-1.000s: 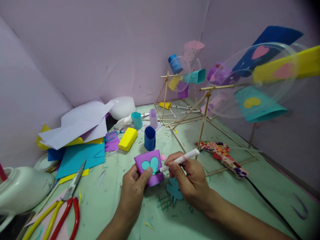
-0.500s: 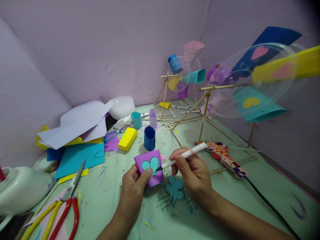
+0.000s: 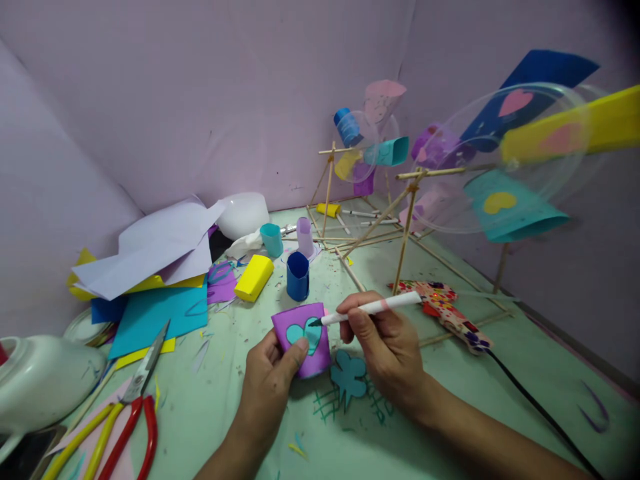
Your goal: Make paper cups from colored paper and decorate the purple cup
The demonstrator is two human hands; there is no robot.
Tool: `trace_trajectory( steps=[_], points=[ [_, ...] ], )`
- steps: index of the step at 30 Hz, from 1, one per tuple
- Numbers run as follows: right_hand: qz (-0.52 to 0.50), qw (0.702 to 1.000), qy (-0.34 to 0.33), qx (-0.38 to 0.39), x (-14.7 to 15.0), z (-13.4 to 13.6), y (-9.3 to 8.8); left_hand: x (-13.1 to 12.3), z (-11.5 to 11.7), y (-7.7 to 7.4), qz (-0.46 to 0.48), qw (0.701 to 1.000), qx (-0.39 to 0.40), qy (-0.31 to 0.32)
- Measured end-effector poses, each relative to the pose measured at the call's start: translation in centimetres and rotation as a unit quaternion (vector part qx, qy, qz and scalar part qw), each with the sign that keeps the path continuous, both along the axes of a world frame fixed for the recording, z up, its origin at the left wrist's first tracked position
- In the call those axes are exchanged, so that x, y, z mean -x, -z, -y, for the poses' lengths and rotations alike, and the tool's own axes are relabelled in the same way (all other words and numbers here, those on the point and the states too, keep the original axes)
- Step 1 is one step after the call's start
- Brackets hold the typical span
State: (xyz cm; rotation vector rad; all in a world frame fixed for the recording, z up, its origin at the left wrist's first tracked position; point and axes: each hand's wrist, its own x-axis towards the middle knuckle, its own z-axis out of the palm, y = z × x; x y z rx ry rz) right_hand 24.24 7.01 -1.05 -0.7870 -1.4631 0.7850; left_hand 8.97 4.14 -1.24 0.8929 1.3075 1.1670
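Observation:
My left hand (image 3: 273,373) grips a purple foam piece (image 3: 316,363) by its left and lower side, thumb across its front. A teal heart (image 3: 313,339) shows on the purple face. Between the fingers and thumb of my right hand (image 3: 383,340) is a white marker (image 3: 373,308), its dark tip at the heart's upper part. Below the hands, a teal clover-shaped cutout (image 3: 349,377) lies on the green table cover, beside some drawn green lines.
Scissors (image 3: 145,367) and stacked sheets (image 3: 150,247) lie left. Foam tubes, including a blue one (image 3: 298,280) and a yellow one (image 3: 254,279), stand or lie ahead. A patterned glue gun (image 3: 447,313) with a cord and stick-framed wheels (image 3: 411,227) are at right.
The marker tip has moved up from the heart's lower right to its upper part. The purple piece has shifted slightly right and down and turned a little.

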Motion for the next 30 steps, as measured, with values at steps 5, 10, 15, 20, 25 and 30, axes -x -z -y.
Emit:
trace_trajectory(
  steps=[5, 10, 15, 20, 25, 30],
  points=[
    [0.031, 0.999, -0.008, -0.009, -0.12, -0.01, 0.07, 0.02, -0.05, 0.16, -0.010, 1.000, 0.001, 0.009],
    [0.040, 0.999, -0.006, -0.010, -0.15, 0.03, 0.30, 0.07, -0.07, 0.36, -0.007, 1.000, -0.002, 0.013],
    [0.045, 0.999, -0.012, -0.005, -0.20, -0.01, 0.42, -0.01, 0.19, 0.10, -0.004, 1.000, -0.012, 0.015],
    [0.048, 0.999, -0.015, -0.002, -0.19, 0.03, 0.41, -0.08, 0.12, 0.01, -0.011, 1.000, -0.010, 0.021],
    [0.043, 0.999, -0.017, 0.000, -0.22, 0.03, 0.31, -0.08, 0.10, -0.03, -0.018, 1.000, -0.008, 0.024],
    [0.040, 0.999, -0.015, 0.003, -0.04, -0.06, 0.33, 0.00, 0.06, 0.18, -0.031, 0.999, -0.014, 0.029]
  ],
)
